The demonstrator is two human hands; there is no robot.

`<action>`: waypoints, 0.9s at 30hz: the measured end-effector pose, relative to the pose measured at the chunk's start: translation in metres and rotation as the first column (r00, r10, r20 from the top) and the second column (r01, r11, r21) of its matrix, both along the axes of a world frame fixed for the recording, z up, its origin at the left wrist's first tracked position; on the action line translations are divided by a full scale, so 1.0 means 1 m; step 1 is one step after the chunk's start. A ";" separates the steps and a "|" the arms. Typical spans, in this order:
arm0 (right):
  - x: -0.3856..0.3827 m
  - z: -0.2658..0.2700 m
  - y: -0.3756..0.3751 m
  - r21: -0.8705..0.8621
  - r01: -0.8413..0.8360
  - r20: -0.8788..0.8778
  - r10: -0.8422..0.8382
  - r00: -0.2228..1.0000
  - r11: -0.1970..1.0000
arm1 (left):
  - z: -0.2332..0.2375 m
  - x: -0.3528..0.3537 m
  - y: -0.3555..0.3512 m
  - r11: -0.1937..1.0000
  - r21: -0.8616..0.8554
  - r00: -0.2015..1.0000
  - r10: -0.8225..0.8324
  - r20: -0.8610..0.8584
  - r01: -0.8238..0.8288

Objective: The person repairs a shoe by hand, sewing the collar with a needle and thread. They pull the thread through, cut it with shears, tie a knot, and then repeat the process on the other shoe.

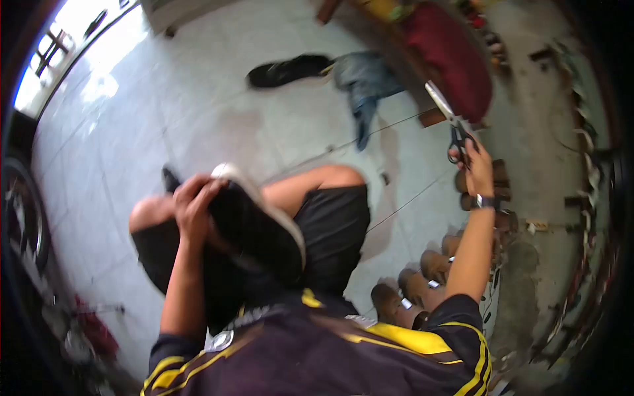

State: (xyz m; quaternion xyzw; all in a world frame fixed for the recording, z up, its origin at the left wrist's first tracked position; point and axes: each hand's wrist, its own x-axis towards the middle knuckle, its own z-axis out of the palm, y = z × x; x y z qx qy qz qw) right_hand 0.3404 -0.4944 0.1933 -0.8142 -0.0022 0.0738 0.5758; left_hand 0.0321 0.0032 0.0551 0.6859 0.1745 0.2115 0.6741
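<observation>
A black shoe (pixel 254 221) with a white sole rests across my lap, sole edge facing right. At its upper end my left hand (pixel 195 201) is closed, fingers bent over the shoe. Out to the right, my right hand (pixel 477 165) grips a pair of scissors (pixel 441 99) by the black handles. The blades point up and left, beside a dark red cushion, well away from the shoe. Whether they are slightly parted is too blurred to tell.
On the floor ahead lie another black shoe (pixel 290 70) and a piece of blue denim (pixel 370 82). The dark red cushion (pixel 452 63) sits at the upper right. Several brown shoe-like forms (pixel 413 284) line the right side. A wheel (pixel 23 211) stands at far left.
</observation>
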 end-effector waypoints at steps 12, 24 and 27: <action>-0.252 -0.074 0.100 -0.428 -0.571 0.028 0.642 0.766 0.700 | -0.022 -0.016 0.031 0.872 -0.469 0.986 -0.169 -0.011 0.144; -0.247 -0.043 0.154 -0.635 -0.507 -0.018 0.645 0.764 0.583 | -0.051 -0.003 0.040 0.822 -0.563 0.995 -0.103 -0.008 0.081; -0.233 -0.029 0.202 -0.700 -0.547 0.053 0.797 0.601 0.459 | -0.062 0.004 0.044 0.860 -0.497 0.987 -0.159 -0.037 0.120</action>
